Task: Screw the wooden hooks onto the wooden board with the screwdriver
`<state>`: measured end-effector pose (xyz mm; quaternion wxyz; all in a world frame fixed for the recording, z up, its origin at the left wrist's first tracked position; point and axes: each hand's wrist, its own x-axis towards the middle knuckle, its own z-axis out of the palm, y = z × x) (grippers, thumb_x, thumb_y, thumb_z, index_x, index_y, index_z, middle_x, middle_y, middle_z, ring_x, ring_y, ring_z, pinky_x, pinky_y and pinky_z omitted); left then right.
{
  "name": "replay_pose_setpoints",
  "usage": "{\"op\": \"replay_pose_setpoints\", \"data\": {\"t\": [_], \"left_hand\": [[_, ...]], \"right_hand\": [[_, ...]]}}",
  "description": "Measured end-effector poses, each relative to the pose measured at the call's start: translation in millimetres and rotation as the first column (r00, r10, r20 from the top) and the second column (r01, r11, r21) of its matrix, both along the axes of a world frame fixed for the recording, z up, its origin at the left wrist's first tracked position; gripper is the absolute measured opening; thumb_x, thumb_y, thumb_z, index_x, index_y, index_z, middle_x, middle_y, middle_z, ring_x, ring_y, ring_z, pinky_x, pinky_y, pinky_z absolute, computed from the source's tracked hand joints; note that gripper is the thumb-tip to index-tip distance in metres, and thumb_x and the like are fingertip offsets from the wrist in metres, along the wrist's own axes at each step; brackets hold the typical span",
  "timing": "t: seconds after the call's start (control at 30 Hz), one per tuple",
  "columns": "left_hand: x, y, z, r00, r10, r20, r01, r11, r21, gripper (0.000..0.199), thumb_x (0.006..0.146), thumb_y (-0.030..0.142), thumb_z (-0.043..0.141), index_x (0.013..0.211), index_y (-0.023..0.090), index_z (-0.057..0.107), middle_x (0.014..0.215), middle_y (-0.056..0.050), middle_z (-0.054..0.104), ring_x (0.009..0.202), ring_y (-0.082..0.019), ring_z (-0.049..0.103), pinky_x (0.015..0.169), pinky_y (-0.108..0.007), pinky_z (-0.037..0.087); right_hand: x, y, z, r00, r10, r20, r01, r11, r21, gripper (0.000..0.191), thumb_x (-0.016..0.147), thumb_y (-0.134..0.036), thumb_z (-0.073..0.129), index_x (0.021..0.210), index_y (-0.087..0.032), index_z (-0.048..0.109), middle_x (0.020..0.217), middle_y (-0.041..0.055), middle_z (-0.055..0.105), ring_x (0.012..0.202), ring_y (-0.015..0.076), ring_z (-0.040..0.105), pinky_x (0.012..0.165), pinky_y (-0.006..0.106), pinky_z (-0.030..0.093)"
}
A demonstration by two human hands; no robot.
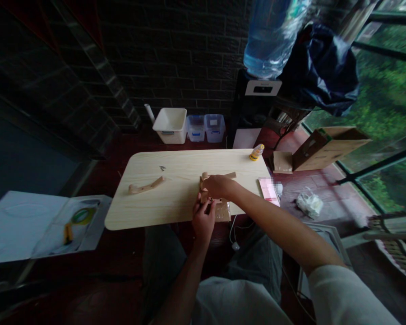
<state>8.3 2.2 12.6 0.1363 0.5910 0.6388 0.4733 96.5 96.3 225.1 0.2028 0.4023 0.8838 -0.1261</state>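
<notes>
Fingers of my left hand [203, 222] bend against light-brown wooden parts [204, 197] near the pale wood-grain desk's [176, 198] front edge; my right hand [218, 185] partly covers them. I cannot tell whether either grips. A curved tan wooden piece [146, 186] lies farther left.

No text, brand or number is legible. Marks noted: small dark lettering on the pale front panel [251, 89] of the water dispenser, too small to read; a pale and green label on the water bottle [269, 45] above it, blurred; a white label [214, 122] on the right-hand clear bin, content unreadable; a faint mark on the cardboard box [338, 145], unreadable; a pink item [267, 188] at the bench's right edge, partly pixelated, its print indistinct.
</notes>
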Motion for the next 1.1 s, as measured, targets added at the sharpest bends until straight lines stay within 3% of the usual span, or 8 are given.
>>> {"op": "replay_pose_setpoints", "data": {"t": [0.23, 0.43, 0.63, 0.77, 0.97, 1.1], "left_hand": [[-0.9, -1.4, 0.8, 1.000, -0.013, 0.010, 0.013, 1.000, -0.009, 0.025, 0.094, 0.042, 0.067, 0.110, 0.025, 0.078, 0.137, -0.013, 0.067, 0.132, -0.030, 0.061, 0.110, -0.045, 0.051], [-1.0, -1.2, -0.4, 1.000, -0.010, 0.012, 0.010, 1.000, 0.002, 0.027, 0.095, 0.042, 0.066, 0.110, 0.024, 0.078, 0.137, -0.014, 0.067, 0.131, -0.030, 0.061, 0.109, -0.043, 0.051], [-1.6, -1.0, -1.0, 1.000, -0.007, 0.007, 0.007, 1.000, -0.006, 0.028, 0.094, 0.042, 0.066, 0.112, 0.024, 0.078, 0.140, -0.014, 0.065, 0.130, -0.030, 0.062, 0.109, -0.044, 0.052], [-1.2, -1.0, -1.1, 1.000, -0.006, 0.005, 0.006, 1.000, 0.008, 0.030, 0.094, 0.043, 0.067, 0.114, 0.024, 0.077, 0.137, -0.013, 0.067, 0.130, -0.030, 0.062, 0.110, -0.044, 0.051], [-1.2, -0.9, -1.3, 1.000, -0.005, 0.005, 0.005, 1.000, 0.000, 0.029, 0.094, 0.044, 0.067, 0.112, 0.025, 0.078, 0.139, -0.013, 0.066, 0.131, -0.029, 0.061, 0.109, -0.043, 0.052], [-1.9, -1.4, -1.0, 1.000, -0.009, 0.002, 0.009, 1.000, -0.013, 0.025, 0.094, 0.043, 0.067, 0.108, 0.025, 0.078, 0.142, -0.012, 0.064, 0.133, -0.030, 0.060, 0.110, -0.044, 0.051]], "right_hand": [[-0.7, -13.4, -5.1, 0.999, -0.039, -0.026, 0.042, 0.994, 0.097, 0.043, 0.092, -0.033, 0.070, 0.122, -0.003, 0.064, 0.125, 0.0303, 0.069, 0.111, 0.0351, 0.073, 0.087, 0.044, 0.063], [3.7, -19.4, -5.3, 0.999, -0.021, -0.050, 0.030, 0.979, 0.204, 0.040, 0.095, -0.019, 0.061, 0.133, -0.004, 0.059, 0.126, 0.0308, 0.068, 0.109, 0.0356, 0.074, 0.081, 0.045, 0.064], [2.3, -14.8, -14.6, 0.998, -0.022, -0.054, 0.030, 0.987, 0.156, 0.049, 0.097, -0.019, 0.057, 0.139, 0.006, 0.053, 0.118, 0.0345, 0.070, 0.104, 0.0368, 0.076, 0.079, 0.046, 0.062], [3.8, -7.0, -20.1, 0.999, -0.018, -0.050, 0.025, 0.989, 0.145, 0.047, 0.096, -0.017, 0.059, 0.138, 0.005, 0.056, 0.120, 0.0332, 0.070, 0.110, 0.0356, 0.074, 0.084, 0.043, 0.062], [-1.5, -0.6, -12.6, 1.000, -0.014, 0.007, 0.014, 0.999, 0.052, 0.034, 0.095, -0.021, 0.063, 0.123, -0.001, 0.066, 0.122, 0.0305, 0.071, 0.112, 0.0346, 0.073, 0.089, 0.042, 0.061], [-3.0, -7.4, -6.6, 1.000, -0.021, -0.001, 0.021, 0.998, 0.067, 0.049, 0.092, -0.032, 0.069, 0.126, 0.003, 0.062, 0.122, 0.0330, 0.069, 0.112, 0.0355, 0.073, 0.088, 0.042, 0.062]]}}
